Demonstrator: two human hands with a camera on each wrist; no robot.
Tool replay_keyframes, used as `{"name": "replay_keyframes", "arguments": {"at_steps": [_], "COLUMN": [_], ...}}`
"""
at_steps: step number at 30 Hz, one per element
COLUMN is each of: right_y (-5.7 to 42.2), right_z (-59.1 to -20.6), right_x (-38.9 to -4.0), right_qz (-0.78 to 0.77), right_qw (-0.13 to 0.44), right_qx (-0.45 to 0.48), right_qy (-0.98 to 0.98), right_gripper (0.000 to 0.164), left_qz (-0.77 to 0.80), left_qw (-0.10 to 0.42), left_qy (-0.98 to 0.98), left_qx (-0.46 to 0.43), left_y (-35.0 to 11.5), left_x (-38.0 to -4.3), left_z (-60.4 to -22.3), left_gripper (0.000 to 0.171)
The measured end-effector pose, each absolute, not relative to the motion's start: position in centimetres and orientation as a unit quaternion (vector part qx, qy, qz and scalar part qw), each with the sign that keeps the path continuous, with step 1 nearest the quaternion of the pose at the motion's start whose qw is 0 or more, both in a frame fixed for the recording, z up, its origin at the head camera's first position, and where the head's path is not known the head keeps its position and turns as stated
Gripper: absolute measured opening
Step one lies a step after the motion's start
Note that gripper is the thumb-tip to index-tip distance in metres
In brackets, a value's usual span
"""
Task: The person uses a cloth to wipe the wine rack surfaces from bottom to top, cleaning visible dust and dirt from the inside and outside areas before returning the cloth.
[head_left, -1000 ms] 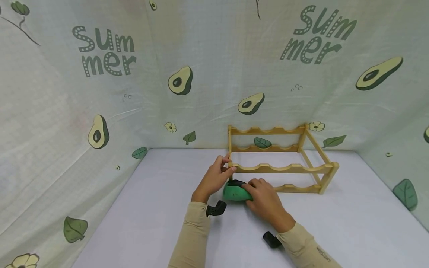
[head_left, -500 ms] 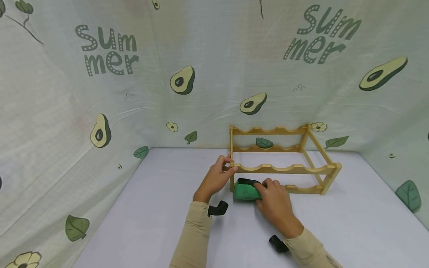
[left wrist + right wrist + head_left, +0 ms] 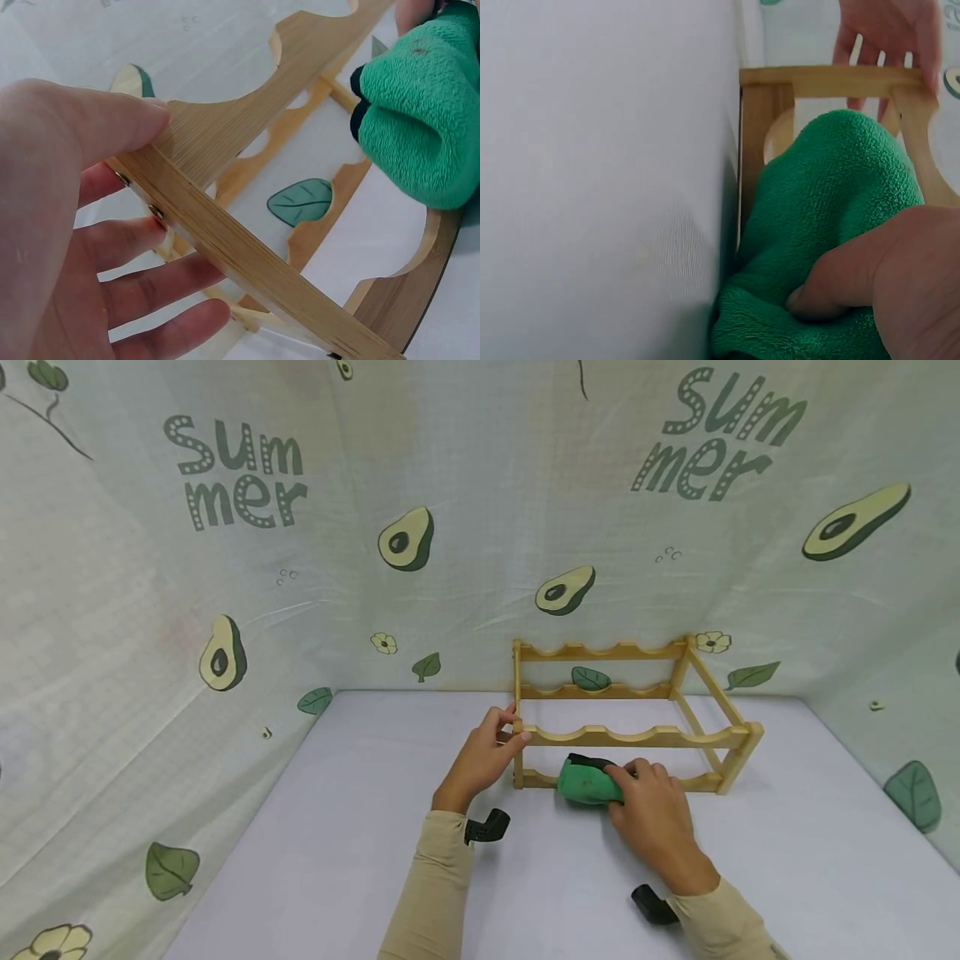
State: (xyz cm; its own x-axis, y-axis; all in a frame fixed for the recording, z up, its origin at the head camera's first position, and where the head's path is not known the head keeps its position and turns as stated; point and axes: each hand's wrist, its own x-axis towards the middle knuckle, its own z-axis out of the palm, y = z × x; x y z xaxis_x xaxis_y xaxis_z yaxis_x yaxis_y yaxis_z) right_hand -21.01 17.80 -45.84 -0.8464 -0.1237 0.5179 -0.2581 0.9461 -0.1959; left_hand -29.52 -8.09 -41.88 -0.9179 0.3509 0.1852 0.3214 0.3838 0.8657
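A wooden bottle rack (image 3: 645,738) with scalloped rails stands toward the back of the table. My left hand (image 3: 483,760) grips its front left corner; in the left wrist view the thumb (image 3: 135,120) lies on the upper rail's end and the fingers reach behind the side post (image 3: 247,251). My right hand (image 3: 656,814) holds a folded green cloth (image 3: 587,782) with black edging against the lower front rail. In the right wrist view the thumb (image 3: 840,281) presses into the fluffy green cloth, which wraps over the rail.
The white table (image 3: 360,827) runs up to a hanging backdrop (image 3: 480,468) printed with avocados and leaves. Black camera mounts (image 3: 489,827) sit at both wrists. The rack's right end post (image 3: 735,760) stands beyond the right hand.
My right hand and the green cloth have slid rightward along the lower front rail, away from the left post. The left hand keeps its grip on the rack's corner.
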Motion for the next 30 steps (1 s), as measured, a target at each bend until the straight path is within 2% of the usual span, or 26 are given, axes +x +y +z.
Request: {"name": "replay_keyframes", "arguments": {"at_steps": [10, 17, 30], "right_y": [19.5, 21.9, 25.7], "right_z": [-45.5, -45.6, -45.4], "right_x": [-20.9, -20.8, -20.2], "right_qz": [0.142, 0.141, 0.136], "right_qw": [0.252, 0.277, 0.271], "right_qx": [0.086, 0.084, 0.080], "right_qy": [-0.953, -0.947, -0.949], "right_gripper": [0.047, 0.046, 0.044], "left_qz": [0.523, 0.520, 0.511], "left_qw": [0.008, 0.006, 0.004], "left_qy": [0.827, 0.824, 0.833], "left_qx": [0.204, 0.223, 0.210], "left_y": [-8.1, -7.8, -7.9], "left_x": [-29.6, -29.7, -29.5], "left_z": [-42.0, -42.1, -42.4], "left_gripper": [0.031, 0.027, 0.031]}}
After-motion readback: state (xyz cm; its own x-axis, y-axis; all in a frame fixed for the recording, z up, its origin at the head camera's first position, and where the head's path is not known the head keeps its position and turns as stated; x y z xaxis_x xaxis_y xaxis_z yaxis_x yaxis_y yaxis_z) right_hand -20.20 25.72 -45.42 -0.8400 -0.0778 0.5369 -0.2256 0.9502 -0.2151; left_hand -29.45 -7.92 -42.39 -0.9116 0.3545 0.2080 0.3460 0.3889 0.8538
